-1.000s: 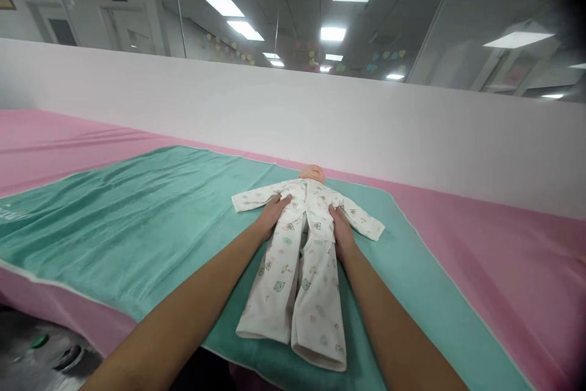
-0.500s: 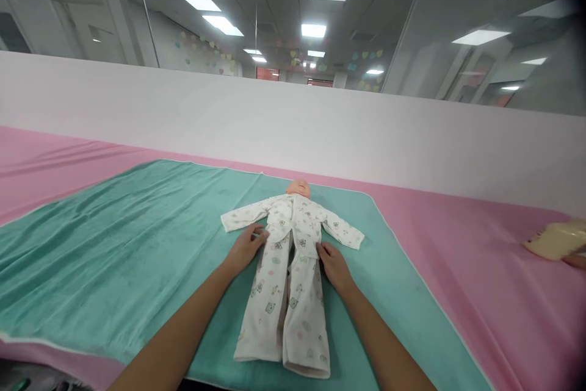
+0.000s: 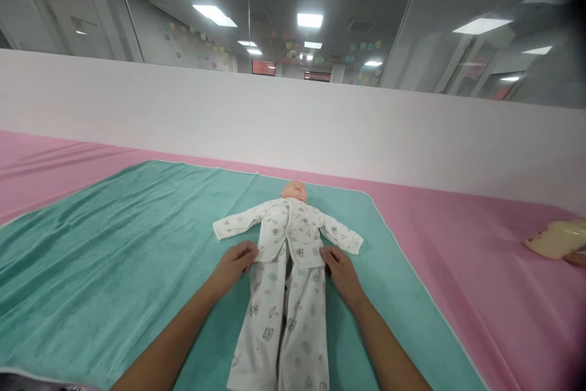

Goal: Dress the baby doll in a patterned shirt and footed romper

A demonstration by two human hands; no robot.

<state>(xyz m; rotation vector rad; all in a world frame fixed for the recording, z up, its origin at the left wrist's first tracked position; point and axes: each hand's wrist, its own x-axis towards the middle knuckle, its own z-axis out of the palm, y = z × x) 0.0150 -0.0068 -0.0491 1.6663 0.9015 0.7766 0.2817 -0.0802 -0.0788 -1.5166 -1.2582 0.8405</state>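
A baby doll [image 3: 294, 191] lies on its back, its head pointing away from me. It wears a white printed baby jacket [image 3: 273, 229] with the sleeves spread out to the sides. Matching long trousers [image 3: 304, 318] stretch toward me, partly under the jacket's hem. With my left hand [image 3: 235, 261], fingers closed, I pinch the jacket's lower left edge. My right hand [image 3: 339, 266] grips the lower right edge between thumb and fingers. The doll's hands and feet are hidden by the clothes.
Beneath the doll spreads a teal blanket [image 3: 137, 257], wrinkled at the left. Pink sheeting [image 3: 458, 244] surrounds it. A low white wall [image 3: 274, 116] with glass panels above runs along the back. At the far right is a pale yellow object [image 3: 553, 240] I cannot identify.
My left fingers have closed on the jacket's edge. Both hands have drawn the hem down and outward, so the jacket lies flatter and wider over the trousers. The view has shifted slightly.
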